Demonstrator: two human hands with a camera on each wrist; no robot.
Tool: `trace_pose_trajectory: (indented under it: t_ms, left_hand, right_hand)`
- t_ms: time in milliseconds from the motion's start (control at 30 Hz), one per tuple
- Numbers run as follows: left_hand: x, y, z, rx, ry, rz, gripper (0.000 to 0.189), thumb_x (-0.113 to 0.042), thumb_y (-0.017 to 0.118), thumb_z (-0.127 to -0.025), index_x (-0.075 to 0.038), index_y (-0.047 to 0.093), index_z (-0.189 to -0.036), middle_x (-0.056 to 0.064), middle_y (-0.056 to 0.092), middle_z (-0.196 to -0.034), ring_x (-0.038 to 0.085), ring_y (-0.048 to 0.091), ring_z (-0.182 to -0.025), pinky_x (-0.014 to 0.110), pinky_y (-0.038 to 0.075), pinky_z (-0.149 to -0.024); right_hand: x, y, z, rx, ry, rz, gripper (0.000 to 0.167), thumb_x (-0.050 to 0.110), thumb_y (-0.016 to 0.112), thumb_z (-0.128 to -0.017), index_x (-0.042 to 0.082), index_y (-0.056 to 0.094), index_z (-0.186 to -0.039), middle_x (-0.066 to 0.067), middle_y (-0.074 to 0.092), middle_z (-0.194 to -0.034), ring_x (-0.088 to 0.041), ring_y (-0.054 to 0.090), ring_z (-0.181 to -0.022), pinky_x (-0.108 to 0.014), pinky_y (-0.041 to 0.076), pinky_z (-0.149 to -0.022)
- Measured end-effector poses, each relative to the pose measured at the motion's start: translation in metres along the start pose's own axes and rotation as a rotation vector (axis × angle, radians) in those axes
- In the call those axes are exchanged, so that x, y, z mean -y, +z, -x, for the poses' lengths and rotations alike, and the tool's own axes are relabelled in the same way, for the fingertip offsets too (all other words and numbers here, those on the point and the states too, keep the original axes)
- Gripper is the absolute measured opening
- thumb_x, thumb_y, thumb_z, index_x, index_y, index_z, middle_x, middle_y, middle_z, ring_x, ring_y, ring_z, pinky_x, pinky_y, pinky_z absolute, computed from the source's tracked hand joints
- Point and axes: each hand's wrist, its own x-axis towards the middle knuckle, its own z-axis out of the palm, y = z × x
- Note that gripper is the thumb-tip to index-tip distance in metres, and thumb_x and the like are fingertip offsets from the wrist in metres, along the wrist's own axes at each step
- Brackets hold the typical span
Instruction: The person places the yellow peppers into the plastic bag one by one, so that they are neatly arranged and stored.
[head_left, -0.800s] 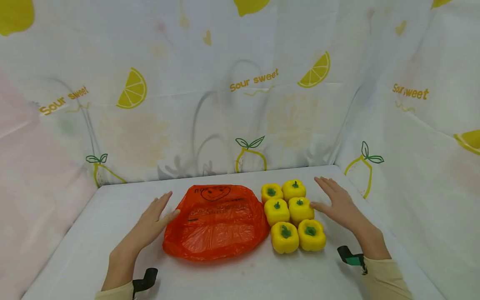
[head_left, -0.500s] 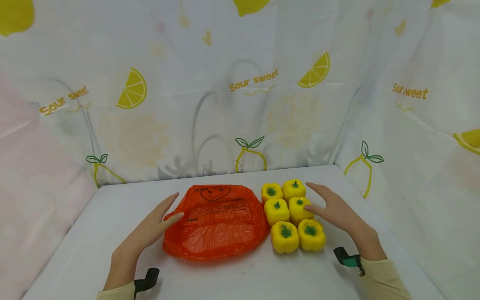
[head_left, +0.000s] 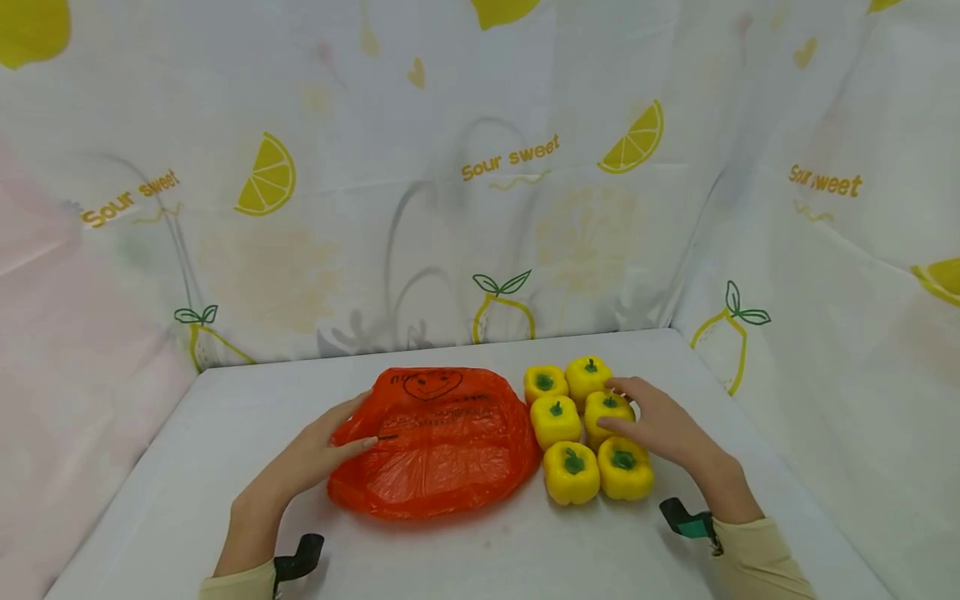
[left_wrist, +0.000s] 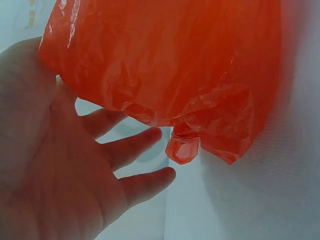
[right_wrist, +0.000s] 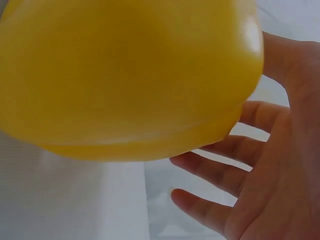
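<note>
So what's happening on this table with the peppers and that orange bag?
A person is reaching with both hands. The left hand rests on the edge of a flat orange plastic bag. The right hand touches the middle right one of six yellow peppers set in two rows beside the bag, none lifted yet.

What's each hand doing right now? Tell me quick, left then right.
Left hand: open, fingers straight, thumb touching the edge of the orange bag.
Right hand: open, fingers spread over a yellow pepper, not gripping it.
</note>
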Motion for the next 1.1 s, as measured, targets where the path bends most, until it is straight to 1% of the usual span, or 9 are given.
trace_pose_trajectory:
  t_ms: [100,200,300,400,600,700,900,1000,1100]
  left_hand:
    - [0.000,0.001,0.001,0.011,0.008,0.004,0.073,-0.048,0.062,-0.093,-0.030,0.030,-0.157,0.010,0.032,-0.162,0.042,0.027,-0.148,0.071,0.029,-0.111]
    - [0.000,0.001,0.001,0.008,0.023,0.004,0.071,-0.045,0.064,-0.093,-0.028,0.034,-0.155,0.011,0.035,-0.160,0.042,0.029,-0.147,0.070,0.030,-0.111]
    - [-0.001,0.001,0.001,0.010,0.028,0.007,0.069,-0.041,0.065,-0.093,-0.025,0.037,-0.154,0.012,0.037,-0.159,0.043,0.030,-0.146,0.070,0.031,-0.111]
    - [-0.003,0.001,0.001,0.020,0.026,-0.004,0.068,-0.036,0.065,-0.093,-0.022,0.037,-0.154,0.014,0.038,-0.158,0.044,0.032,-0.145,0.070,0.031,-0.111]
    - [-0.005,0.003,0.001,0.048,0.018,-0.017,0.069,-0.028,0.065,-0.093,-0.018,0.036,-0.155,0.018,0.038,-0.157,0.047,0.032,-0.144,0.069,0.031,-0.112]
    - [-0.007,0.004,0.000,0.057,0.001,-0.013,0.069,-0.026,0.066,-0.093,-0.018,0.035,-0.155,0.018,0.038,-0.158,0.046,0.031,-0.145,0.069,0.030,-0.113]
    - [-0.008,0.005,0.000,0.062,-0.024,-0.030,0.071,-0.026,0.066,-0.093,-0.018,0.034,-0.155,0.019,0.037,-0.158,0.046,0.031,-0.145,0.069,0.030,-0.113]
    - [-0.007,0.005,0.000,0.062,-0.022,-0.038,0.070,-0.027,0.066,-0.093,-0.018,0.034,-0.155,0.019,0.037,-0.158,0.046,0.031,-0.145,0.068,0.030,-0.113]
    - [-0.007,0.005,0.000,0.062,-0.022,-0.035,0.070,-0.027,0.066,-0.093,-0.018,0.034,-0.155,0.019,0.037,-0.158,0.046,0.031,-0.145,0.068,0.030,-0.113]
  right_hand:
    - [0.000,0.002,-0.001,0.020,0.017,-0.002,0.075,0.055,0.064,-0.089,0.007,0.047,-0.144,-0.017,0.050,-0.147,-0.039,0.049,-0.132,-0.061,0.040,-0.109]
    - [0.000,0.003,-0.001,0.051,0.039,-0.009,0.077,0.055,0.064,-0.088,0.008,0.044,-0.146,-0.019,0.048,-0.149,-0.041,0.045,-0.136,-0.063,0.037,-0.111]
    - [0.000,0.004,-0.001,0.071,0.060,-0.019,0.079,0.054,0.065,-0.088,0.008,0.042,-0.147,-0.019,0.046,-0.151,-0.042,0.044,-0.137,-0.064,0.036,-0.112]
    - [0.000,0.004,-0.002,0.075,0.064,-0.023,0.080,0.053,0.066,-0.087,0.007,0.041,-0.148,-0.021,0.045,-0.151,-0.043,0.043,-0.137,-0.064,0.035,-0.111]
    - [-0.001,0.006,-0.003,0.063,0.053,-0.061,0.079,0.048,0.068,-0.086,0.004,0.041,-0.146,-0.022,0.046,-0.149,-0.042,0.046,-0.133,-0.064,0.038,-0.109]
    - [-0.001,0.007,-0.004,0.062,0.060,-0.084,0.077,0.044,0.069,-0.086,0.004,0.041,-0.145,-0.022,0.046,-0.147,-0.039,0.049,-0.128,-0.063,0.041,-0.107]
    - [-0.002,0.011,-0.008,0.057,0.077,-0.100,0.075,0.039,0.069,-0.083,0.005,0.039,-0.143,-0.020,0.049,-0.143,-0.032,0.052,-0.118,-0.058,0.046,-0.103]
    - [-0.002,0.011,-0.007,0.050,0.078,-0.104,0.075,0.038,0.069,-0.082,0.006,0.039,-0.143,-0.018,0.048,-0.143,-0.031,0.053,-0.115,-0.057,0.048,-0.101]
    - [-0.002,0.009,-0.006,0.026,0.073,-0.103,0.075,0.038,0.070,-0.083,0.007,0.039,-0.144,-0.018,0.047,-0.145,-0.031,0.052,-0.117,-0.058,0.047,-0.102]
